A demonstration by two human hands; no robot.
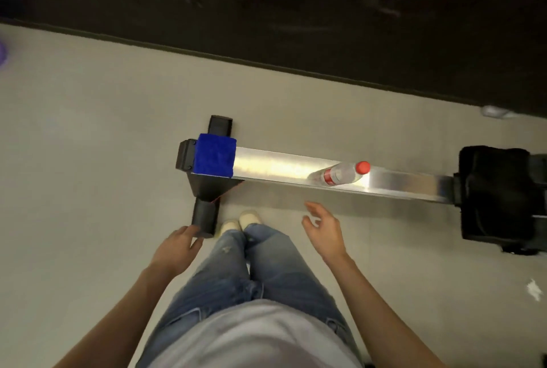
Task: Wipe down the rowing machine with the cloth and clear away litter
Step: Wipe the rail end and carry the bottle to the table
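Empty, fingers loosely spread: left hand (177, 244), right hand (324, 228), both on near side of rowing machine rail (284, 167). Blue cloth (214, 157) on rail's left end; red-capped bottle (344, 173), apparently upright, right of centre. Risk: hasty reach or wipe sweeps bottle off narrow rail. Red label (328, 177) unreadable.

One cloth (214, 157), one bottle (343, 173), one rower (281, 164)

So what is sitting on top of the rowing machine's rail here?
A folded blue cloth lies on the rail beside its end cap, and a clear red-capped bottle sits further along. The rail surface under both is hidden.
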